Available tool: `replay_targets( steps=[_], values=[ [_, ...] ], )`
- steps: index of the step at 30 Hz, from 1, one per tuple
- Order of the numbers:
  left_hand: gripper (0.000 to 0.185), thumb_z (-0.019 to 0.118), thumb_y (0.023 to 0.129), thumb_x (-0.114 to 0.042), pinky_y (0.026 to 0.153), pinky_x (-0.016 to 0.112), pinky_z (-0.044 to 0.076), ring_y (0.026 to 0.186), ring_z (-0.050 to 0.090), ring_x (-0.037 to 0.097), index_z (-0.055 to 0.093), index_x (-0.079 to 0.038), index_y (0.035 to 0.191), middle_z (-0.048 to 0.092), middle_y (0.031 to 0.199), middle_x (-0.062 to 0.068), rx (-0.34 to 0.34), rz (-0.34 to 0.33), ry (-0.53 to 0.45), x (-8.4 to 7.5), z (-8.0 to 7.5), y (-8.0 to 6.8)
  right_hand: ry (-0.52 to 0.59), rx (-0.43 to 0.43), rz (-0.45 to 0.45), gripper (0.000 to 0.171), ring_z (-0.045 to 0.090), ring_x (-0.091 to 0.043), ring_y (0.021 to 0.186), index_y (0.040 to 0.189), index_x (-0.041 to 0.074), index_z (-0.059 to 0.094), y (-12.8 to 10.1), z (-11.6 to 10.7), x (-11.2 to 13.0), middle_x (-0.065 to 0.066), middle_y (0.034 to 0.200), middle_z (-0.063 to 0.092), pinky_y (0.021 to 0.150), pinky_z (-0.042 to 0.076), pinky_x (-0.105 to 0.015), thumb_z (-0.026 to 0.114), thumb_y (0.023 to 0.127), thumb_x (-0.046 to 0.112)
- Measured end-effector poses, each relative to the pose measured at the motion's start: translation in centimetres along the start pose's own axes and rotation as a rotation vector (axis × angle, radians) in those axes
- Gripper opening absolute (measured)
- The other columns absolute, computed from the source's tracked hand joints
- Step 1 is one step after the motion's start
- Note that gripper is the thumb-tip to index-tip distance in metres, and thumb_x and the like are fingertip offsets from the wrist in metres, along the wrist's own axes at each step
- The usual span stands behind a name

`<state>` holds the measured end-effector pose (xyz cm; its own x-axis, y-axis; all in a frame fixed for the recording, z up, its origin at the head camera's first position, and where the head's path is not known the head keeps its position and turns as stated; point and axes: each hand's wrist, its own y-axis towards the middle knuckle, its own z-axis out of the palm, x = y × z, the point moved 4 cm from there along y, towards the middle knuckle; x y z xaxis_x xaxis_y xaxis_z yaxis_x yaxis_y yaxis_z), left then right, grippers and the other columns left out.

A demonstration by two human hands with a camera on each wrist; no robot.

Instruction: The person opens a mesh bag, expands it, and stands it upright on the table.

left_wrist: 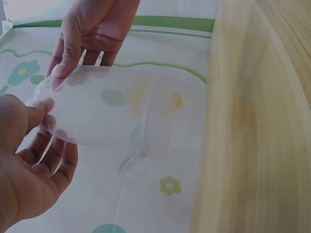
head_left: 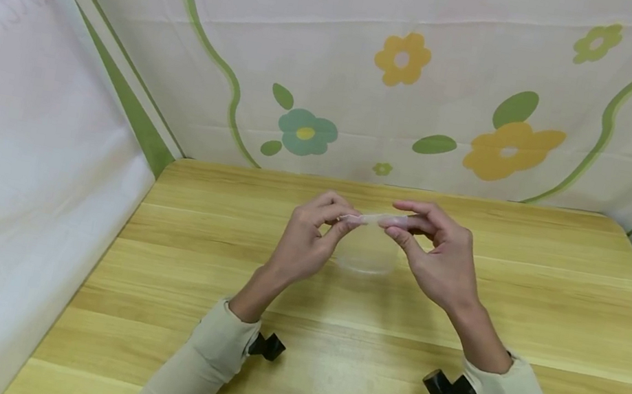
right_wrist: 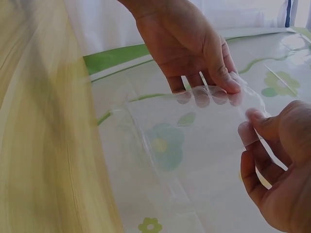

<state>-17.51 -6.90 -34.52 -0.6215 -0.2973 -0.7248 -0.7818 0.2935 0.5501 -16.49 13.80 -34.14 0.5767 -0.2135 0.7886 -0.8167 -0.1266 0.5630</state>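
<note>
A clear, thin plastic bag (head_left: 366,251) hangs above the wooden table (head_left: 523,308), held by its top edge between both hands. My left hand (head_left: 346,220) pinches the left end of that edge between thumb and forefinger. My right hand (head_left: 397,226) pinches the right end the same way, its other fingers spread. In the left wrist view the bag (left_wrist: 107,111) stretches from my left hand (left_wrist: 41,111) up to my right hand (left_wrist: 60,73). In the right wrist view the bag (right_wrist: 194,136) spans between my right hand (right_wrist: 250,124) and my left hand (right_wrist: 218,87).
A cloth backdrop printed with flowers (head_left: 402,58) and green lines closes the far side of the table. White cloth (head_left: 12,174) hangs along the left side. Black wrist camera mounts (head_left: 266,346) (head_left: 447,388) sit at my beige sleeves.
</note>
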Motion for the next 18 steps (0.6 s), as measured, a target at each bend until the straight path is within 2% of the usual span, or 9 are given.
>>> replay_targets(
  steps=[5, 12, 15, 18],
  values=[
    [0.008, 0.076, 0.099, -0.006, 0.077, 0.037, 0.065, 0.085, 0.066, 0.020, 0.081, 0.001, 0.102, 0.072, 0.098, 0.012, -0.017, -0.011, -0.021, -0.04, -0.02, -0.02, -0.010, -0.022, 0.002, 0.037, 0.076, -0.002, 0.087, 0.122, 0.001, 0.075, -0.06, 0.03, -0.03, -0.014, 0.095, 0.083, 0.073, 0.056, -0.015, 0.082, 0.087, -0.012],
    [0.005, 0.080, 0.096, -0.007, 0.075, 0.028, 0.062, 0.082, 0.065, 0.017, 0.081, -0.002, 0.097, 0.071, 0.093, 0.009, -0.014, 0.015, -0.016, 0.02, 0.32, -0.09, -0.022, -0.062, -0.021, 0.041, 0.072, -0.002, 0.078, 0.115, -0.001, 0.076, -0.18, 0.16, -0.01, -0.006, 0.084, 0.080, 0.077, 0.059, -0.015, 0.088, 0.078, -0.015],
    [0.004, 0.081, 0.095, -0.007, 0.074, 0.027, 0.062, 0.081, 0.065, 0.017, 0.081, -0.003, 0.097, 0.071, 0.091, 0.008, -0.018, 0.021, -0.011, -0.03, 0.35, -0.15, -0.024, -0.051, -0.029, 0.043, 0.071, -0.003, 0.077, 0.116, -0.001, 0.076, -0.19, 0.18, -0.06, -0.009, 0.085, 0.080, 0.077, 0.059, -0.016, 0.088, 0.077, -0.015],
    [0.004, 0.081, 0.095, -0.006, 0.074, 0.027, 0.062, 0.081, 0.066, 0.017, 0.081, -0.002, 0.096, 0.071, 0.091, 0.009, -0.027, 0.018, -0.015, -0.01, 0.25, -0.17, -0.029, -0.027, -0.020, 0.042, 0.072, -0.004, 0.079, 0.119, 0.002, 0.075, -0.21, 0.15, -0.14, -0.013, 0.091, 0.081, 0.077, 0.058, -0.016, 0.086, 0.081, -0.012]
  ],
)
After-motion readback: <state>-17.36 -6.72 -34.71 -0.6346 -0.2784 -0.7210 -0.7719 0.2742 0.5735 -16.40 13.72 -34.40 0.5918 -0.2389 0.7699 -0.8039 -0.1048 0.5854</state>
